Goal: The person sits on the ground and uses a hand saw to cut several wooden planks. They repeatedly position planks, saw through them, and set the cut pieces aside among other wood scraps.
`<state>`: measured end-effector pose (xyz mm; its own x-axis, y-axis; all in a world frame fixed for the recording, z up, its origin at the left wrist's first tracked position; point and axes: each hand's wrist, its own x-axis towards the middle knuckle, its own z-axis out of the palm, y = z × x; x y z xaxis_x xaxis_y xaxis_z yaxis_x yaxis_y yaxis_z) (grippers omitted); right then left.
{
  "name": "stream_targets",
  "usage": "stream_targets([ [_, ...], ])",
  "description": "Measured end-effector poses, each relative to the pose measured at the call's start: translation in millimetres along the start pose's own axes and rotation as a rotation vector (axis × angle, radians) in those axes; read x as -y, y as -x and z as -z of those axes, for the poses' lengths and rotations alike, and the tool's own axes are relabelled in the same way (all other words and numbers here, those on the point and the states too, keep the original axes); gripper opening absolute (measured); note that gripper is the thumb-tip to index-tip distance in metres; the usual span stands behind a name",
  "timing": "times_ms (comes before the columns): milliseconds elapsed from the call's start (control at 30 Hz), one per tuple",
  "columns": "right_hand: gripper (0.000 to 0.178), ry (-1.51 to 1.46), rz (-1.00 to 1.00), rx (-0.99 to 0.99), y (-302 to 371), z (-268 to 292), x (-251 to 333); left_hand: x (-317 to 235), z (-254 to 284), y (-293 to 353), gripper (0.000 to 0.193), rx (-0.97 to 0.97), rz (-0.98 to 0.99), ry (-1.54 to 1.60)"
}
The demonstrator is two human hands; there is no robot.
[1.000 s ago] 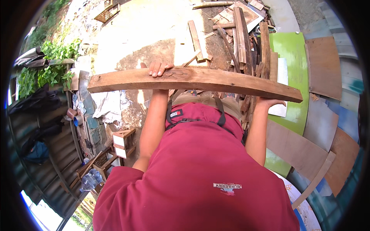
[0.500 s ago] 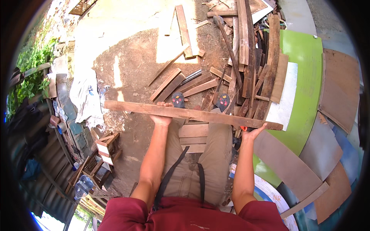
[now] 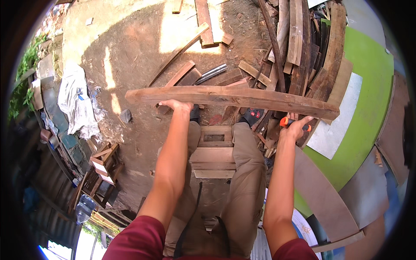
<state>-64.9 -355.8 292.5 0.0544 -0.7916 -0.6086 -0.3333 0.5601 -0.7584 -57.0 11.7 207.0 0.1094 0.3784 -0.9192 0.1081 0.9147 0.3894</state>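
A long brown wooden beam [image 3: 234,96] stretches across in front of me, its right end a little nearer to me than its left. My left hand [image 3: 177,105] is closed on its near edge, left of the middle, the fingers hidden beneath. Toward the right end, my right hand [image 3: 296,126] bears against the beam's underside with its fingertips. In that same palm lies a tool with an orange-and-black handle [image 3: 286,121]; its kind cannot be made out. Between my legs stands a small wooden stool or box [image 3: 213,155].
Loose boards [image 3: 203,24] and metal tubes [image 3: 211,73] lie on the dirt ground ahead. A pile of long timbers [image 3: 299,65] rises at right, beside a green panel [image 3: 368,78]. At left are a white cloth [image 3: 76,99] and a small wooden rack [image 3: 104,167].
The beam has risen toward me and turned, showing a broader face. Both hands have moved with it, and more of the orange-and-black handle shows. My view has shifted slightly.
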Motion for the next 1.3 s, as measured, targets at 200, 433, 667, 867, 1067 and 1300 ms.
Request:
stream_targets([
  [200,0.049,0.121,0.028,-0.007,55.5,27.0,-23.6,47.2,-23.8,-56.1,0.112,0.072,-0.101,0.115],
  [433,0.034,0.409,0.266,0.276,161.1,73.0,-38.0,73.8,18.2,-131.2,0.110,0.085,0.079,0.034],
  [667,0.033,0.544,0.487,0.693,199.0,112.6,-35.9,65.8,40.3,-148.4,0.096,0.065,0.306,-0.477],
  [867,0.023,0.745,0.351,0.645,187.6,114.9,-54.2,41.8,22.1,-129.3,0.062,0.200,-0.493,-2.177],
  [1067,0.023,0.916,0.467,0.738,182.2,111.7,-67.2,23.8,0.4,-115.4,0.090,0.633,-0.952,-2.250],
  [1300,0.022,0.863,0.399,0.759,172.1,109.7,-72.6,67.8,-7.9,-124.8,0.097,0.711,-0.892,-2.425],
])
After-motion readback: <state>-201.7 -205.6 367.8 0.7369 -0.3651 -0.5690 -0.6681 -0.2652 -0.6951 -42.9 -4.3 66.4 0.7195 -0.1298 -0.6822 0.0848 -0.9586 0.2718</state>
